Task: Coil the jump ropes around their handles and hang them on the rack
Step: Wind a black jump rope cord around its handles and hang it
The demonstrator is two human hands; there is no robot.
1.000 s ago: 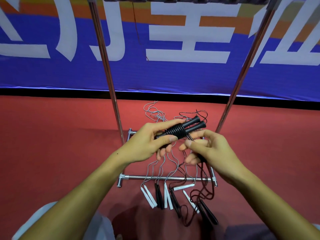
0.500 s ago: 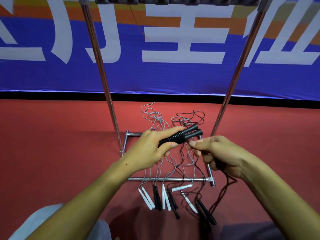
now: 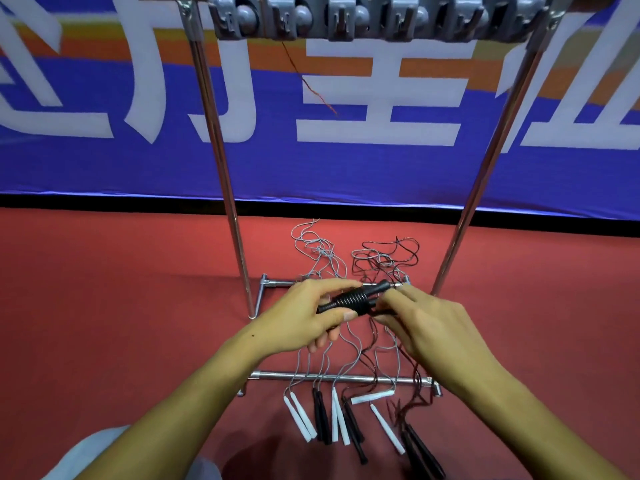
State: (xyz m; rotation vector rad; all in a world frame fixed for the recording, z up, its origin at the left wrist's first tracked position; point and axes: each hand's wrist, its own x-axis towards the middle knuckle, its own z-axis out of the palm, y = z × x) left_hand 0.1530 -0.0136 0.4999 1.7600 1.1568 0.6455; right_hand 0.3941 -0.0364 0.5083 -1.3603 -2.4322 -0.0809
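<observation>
I've got my left hand (image 3: 304, 317) curled round the pair of black handles (image 3: 353, 299), thumb clamped on the near side, and my right hand (image 3: 433, 327) pinching the thin black cord (image 3: 382, 311) right at the last turn of the coil. The bundle sits out in front of me, above the rack's base bars (image 3: 339, 377). It looks light, with stiff handles, but the cord I judge springy and slick (let go and those turns could unwind), so the hold belongs across the wound middle, pressing the wraps down. Below, more ropes lie loose on the red floor (image 3: 121, 306), white handles (image 3: 299, 415) and black ones beside them. Up top is the grey hook bar (image 3: 381, 19). The blue banner (image 3: 104, 161) carries big white characters; one reads "主", the rest are cropped.
</observation>
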